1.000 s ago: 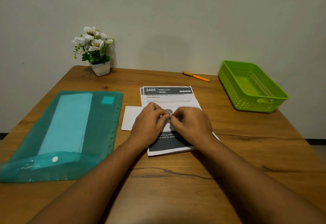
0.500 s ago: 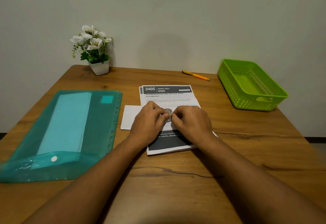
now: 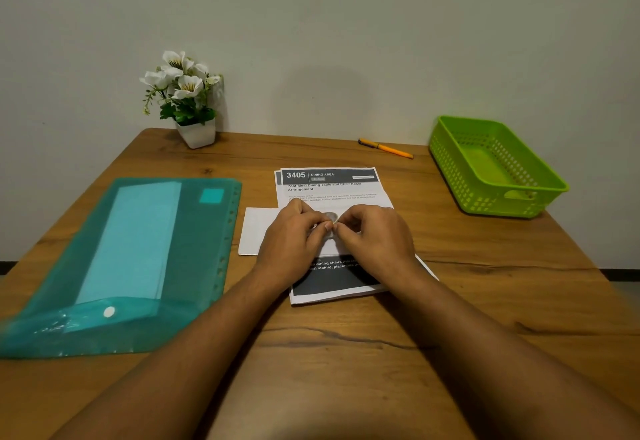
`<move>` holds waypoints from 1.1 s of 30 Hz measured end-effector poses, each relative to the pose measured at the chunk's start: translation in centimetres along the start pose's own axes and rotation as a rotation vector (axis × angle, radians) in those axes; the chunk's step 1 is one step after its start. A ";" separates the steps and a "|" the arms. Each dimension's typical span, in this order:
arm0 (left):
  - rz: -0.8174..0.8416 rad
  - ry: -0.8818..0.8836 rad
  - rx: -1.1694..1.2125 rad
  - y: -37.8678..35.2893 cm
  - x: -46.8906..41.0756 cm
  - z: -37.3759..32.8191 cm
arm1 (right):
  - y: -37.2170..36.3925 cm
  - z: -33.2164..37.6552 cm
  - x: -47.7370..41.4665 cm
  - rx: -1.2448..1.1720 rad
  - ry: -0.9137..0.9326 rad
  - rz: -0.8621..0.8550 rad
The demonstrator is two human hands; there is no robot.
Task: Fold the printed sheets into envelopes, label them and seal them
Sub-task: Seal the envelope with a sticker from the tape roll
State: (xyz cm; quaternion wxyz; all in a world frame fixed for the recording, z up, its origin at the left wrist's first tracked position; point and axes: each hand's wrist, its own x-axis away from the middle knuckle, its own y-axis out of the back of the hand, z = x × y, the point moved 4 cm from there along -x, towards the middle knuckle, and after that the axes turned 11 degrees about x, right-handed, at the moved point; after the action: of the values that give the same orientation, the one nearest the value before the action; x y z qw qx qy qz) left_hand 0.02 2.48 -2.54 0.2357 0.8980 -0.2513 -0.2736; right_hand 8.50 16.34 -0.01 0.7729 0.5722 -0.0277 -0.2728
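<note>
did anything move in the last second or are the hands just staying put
Nothing visibly changed. The left hand and right hand still pinch the small round item between them over the printed sheets; the envelope, folder, pen and basket lie where they were.

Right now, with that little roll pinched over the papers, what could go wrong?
1. The small clear roll, which looks like tape, is pinched between the left grip and right grip directly over the printed sheets; a freed sticky end might catch the top sheet instead of the white envelope.
2. The sheets sit slightly fanned at their far edge; forearms moving above them could skew them more before folding.
</note>
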 end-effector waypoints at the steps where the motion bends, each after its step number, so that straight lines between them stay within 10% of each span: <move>1: -0.002 -0.002 -0.002 0.0 0.0 0.0 | 0.0 0.0 0.0 -0.001 -0.003 0.003; 33: -0.027 0.009 -0.040 0.1 0.2 -0.5 | -0.4 0.2 -0.4 -0.107 0.006 -0.001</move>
State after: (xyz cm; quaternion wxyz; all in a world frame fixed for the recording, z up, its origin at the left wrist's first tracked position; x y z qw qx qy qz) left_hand 0.43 2.42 -2.12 0.2511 0.8976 -0.2327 -0.2777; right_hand 7.95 16.31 -0.21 0.8024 0.5308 -0.0105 -0.2727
